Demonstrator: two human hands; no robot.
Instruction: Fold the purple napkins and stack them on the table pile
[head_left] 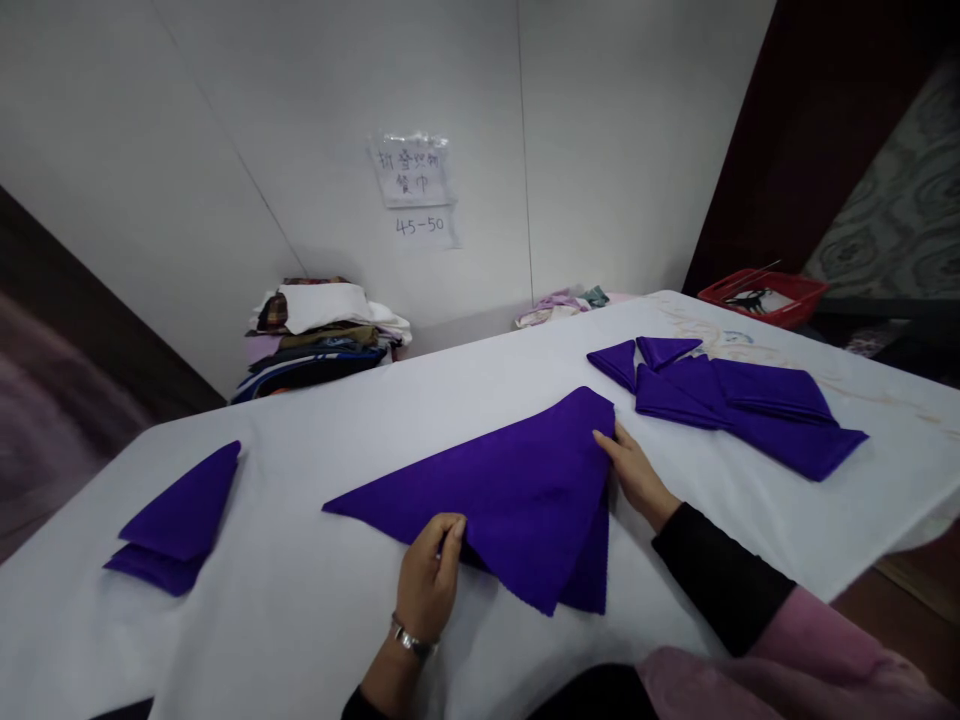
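Note:
A purple cloth (502, 480), folded into a long pointed shape, lies across the middle of the white-covered table (300, 620). My left hand (433, 570), with a silver watch at the wrist, pinches its near edge. At the cloth's right end, my right hand (634, 468) grips the edge between thumb and fingers. Its tapered tip points left, and two layers show at the lower right. Another folded purple cloth (180, 515) rests on the left part of the table. Several folded purple pieces (772, 395) lie together at the right, touching or overlapping.
Behind the table's far edge is a stack of mixed clothes (322, 325). A smaller cloth pile (559, 308) sits farther right along the wall. Beyond the far right corner stands a red basket (795, 300). Paper signs (414, 175) hang on the wall.

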